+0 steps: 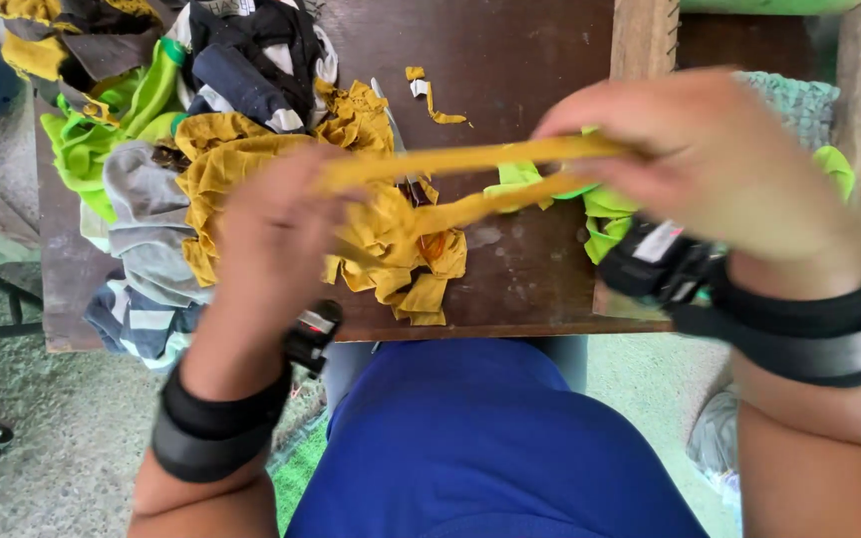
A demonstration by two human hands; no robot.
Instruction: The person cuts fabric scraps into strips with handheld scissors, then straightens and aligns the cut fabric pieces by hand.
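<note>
Currently both hands' fingers pinch the long mustard-yellow fabric strip (470, 157), taut over the dark wooden desk (510, 60): left hand (269, 231) at 9 o'clock, right hand (710, 164) at 3. I'd keep tension even, judging grips firm.

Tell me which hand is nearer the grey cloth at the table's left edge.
Left. The left hand hovers just right of the grey cloth, nearly overlapping it; the right hand is far across the table, pulling the yellow strip.

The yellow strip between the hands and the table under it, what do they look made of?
Yellow strip: likely soft knit cloth, matte; it stretches thin between left hand and right hand. Table: seemingly dark brown wood, scuffed and dull.
</note>
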